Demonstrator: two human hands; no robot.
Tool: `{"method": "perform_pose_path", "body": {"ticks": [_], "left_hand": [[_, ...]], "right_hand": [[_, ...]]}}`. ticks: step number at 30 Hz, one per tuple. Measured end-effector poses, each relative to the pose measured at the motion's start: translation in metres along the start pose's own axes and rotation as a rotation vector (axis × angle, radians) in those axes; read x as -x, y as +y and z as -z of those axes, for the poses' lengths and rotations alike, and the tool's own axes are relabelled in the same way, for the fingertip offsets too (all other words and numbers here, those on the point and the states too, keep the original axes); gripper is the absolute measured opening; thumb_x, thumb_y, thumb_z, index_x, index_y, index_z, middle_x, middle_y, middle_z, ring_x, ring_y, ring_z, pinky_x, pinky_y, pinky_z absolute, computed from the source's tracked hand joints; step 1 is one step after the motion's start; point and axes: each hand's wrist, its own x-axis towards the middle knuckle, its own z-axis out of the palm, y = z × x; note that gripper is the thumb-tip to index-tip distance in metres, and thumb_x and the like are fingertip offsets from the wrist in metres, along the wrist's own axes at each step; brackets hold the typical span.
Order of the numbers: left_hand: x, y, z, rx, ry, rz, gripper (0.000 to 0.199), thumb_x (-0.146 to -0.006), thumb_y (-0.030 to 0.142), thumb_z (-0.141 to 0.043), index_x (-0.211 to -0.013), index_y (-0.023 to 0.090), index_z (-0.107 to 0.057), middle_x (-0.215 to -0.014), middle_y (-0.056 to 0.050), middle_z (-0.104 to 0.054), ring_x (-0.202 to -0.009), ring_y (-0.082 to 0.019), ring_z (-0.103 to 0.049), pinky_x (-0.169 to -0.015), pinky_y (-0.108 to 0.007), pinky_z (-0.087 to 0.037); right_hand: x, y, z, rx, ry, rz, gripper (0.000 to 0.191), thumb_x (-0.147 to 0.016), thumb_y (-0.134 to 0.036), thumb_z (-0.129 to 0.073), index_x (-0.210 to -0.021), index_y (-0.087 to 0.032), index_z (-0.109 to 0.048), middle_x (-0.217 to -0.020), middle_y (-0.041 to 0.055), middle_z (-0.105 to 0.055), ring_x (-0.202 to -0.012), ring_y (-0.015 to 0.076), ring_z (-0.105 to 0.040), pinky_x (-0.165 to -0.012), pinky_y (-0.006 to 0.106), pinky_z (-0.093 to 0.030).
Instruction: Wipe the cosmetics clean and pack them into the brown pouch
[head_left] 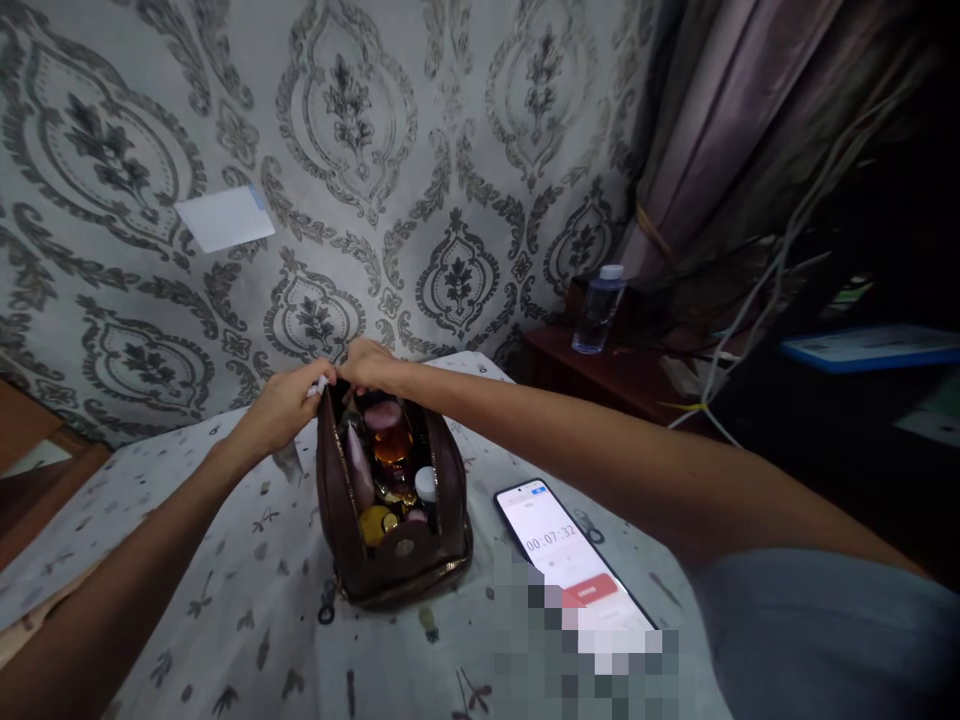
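A brown cosmetic bag (352,555) stands unzipped on the patterned cloth, its mouth facing up. Inside show a bottle of amber liquid with a pink cap (390,432), a pale pink tube (360,465), a white-capped container (426,484) and a round yellow item (373,525). My left hand (291,402) is closed at the bag's far left rim, a small white thing (321,384) pinched in its fingers; what it is I cannot make out. Curled over the far end of the bag is my right hand (367,364), its fingertips partly hidden behind the rim.
To the right of the bag lies a phone (551,540) with a running timer. A clear bottle (598,310) stands on a dark red surface (551,350) at the back right. White cables (780,250) hang near a blue-edged object (870,348). The patterned wall rises behind the cloth.
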Motion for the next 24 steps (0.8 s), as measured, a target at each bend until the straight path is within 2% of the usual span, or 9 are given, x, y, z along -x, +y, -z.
{"method": "perform_pose_path", "body": {"ticks": [3,6,9,11,14,18,20,24], "left_hand": [[0.001,-0.001,0.0,0.025,-0.002,0.016,0.025,-0.076,0.02,-0.041,-0.095,0.024,-0.057,-0.074,0.002,-0.06,-0.068,-0.019,-0.053,-0.068,-0.029,-0.037],[0.002,-0.001,-0.001,0.026,0.006,0.022,0.026,-0.076,0.02,-0.041,-0.095,0.024,-0.057,-0.067,0.004,-0.054,-0.062,-0.018,-0.048,-0.065,-0.028,-0.035],[0.002,0.0,0.0,0.037,0.012,0.027,0.024,-0.076,0.02,-0.041,-0.094,0.024,-0.057,-0.067,0.004,-0.053,-0.06,-0.017,-0.046,-0.064,-0.028,-0.034],[0.003,0.001,0.0,0.048,0.014,0.038,0.024,-0.076,0.019,-0.041,-0.093,0.024,-0.057,-0.069,0.004,-0.055,-0.061,-0.017,-0.046,-0.065,-0.028,-0.034],[0.004,0.0,0.0,0.057,0.023,0.035,0.024,-0.076,0.019,-0.042,-0.094,0.023,-0.057,-0.065,0.004,-0.052,-0.061,-0.018,-0.047,-0.064,-0.028,-0.035],[0.004,-0.001,0.0,0.062,0.035,0.042,0.026,-0.075,0.019,-0.042,-0.095,0.023,-0.057,-0.062,0.005,-0.05,-0.058,-0.017,-0.047,-0.063,-0.028,-0.035],[0.003,0.0,0.0,0.057,0.03,0.05,0.026,-0.075,0.019,-0.042,-0.096,0.024,-0.057,-0.063,0.005,-0.051,-0.059,-0.017,-0.047,-0.064,-0.028,-0.035],[0.002,0.0,-0.001,0.052,0.024,0.047,0.025,-0.076,0.021,-0.042,-0.094,0.024,-0.058,-0.072,0.003,-0.058,-0.065,-0.018,-0.051,-0.066,-0.028,-0.035]], "right_hand": [[0.002,0.013,-0.001,0.106,0.049,0.173,0.017,-0.082,-0.03,-0.065,-0.085,-0.014,-0.068,-0.059,-0.0003,-0.064,-0.058,0.0127,-0.062,-0.05,0.018,-0.041],[0.002,0.019,-0.001,0.169,0.085,0.26,0.029,-0.076,-0.027,-0.07,-0.102,-0.015,-0.066,-0.077,0.0006,-0.071,-0.072,0.0144,-0.065,-0.055,0.019,-0.042],[-0.001,0.019,-0.001,0.244,0.093,0.281,0.027,-0.077,-0.026,-0.069,-0.1,-0.014,-0.067,-0.096,0.0062,-0.072,-0.085,0.0178,-0.066,-0.059,0.02,-0.042],[-0.003,0.017,0.0,0.253,0.104,0.307,0.025,-0.077,-0.027,-0.07,-0.099,-0.013,-0.067,-0.101,0.0078,-0.071,-0.092,0.0189,-0.066,-0.061,0.02,-0.043],[-0.001,0.015,0.005,0.162,0.094,0.352,0.02,-0.076,-0.024,-0.07,-0.093,-0.014,-0.066,-0.086,0.0034,-0.071,-0.084,0.0156,-0.066,-0.06,0.019,-0.042],[0.009,0.01,0.011,-0.162,0.015,0.263,0.007,-0.077,-0.017,-0.066,-0.074,-0.014,-0.06,-0.062,-0.003,-0.062,-0.058,0.0083,-0.06,-0.052,0.015,-0.042],[0.014,0.008,0.01,-0.237,-0.014,0.21,0.006,-0.076,-0.012,-0.065,-0.08,-0.014,-0.061,-0.057,-0.0052,-0.059,-0.053,0.0074,-0.058,-0.049,0.014,-0.042],[0.019,0.01,0.003,-0.107,-0.033,0.244,0.038,-0.072,-0.007,-0.065,-0.108,-0.014,-0.06,-0.059,-0.0066,-0.059,-0.055,0.0102,-0.058,-0.048,0.017,-0.04]]}}
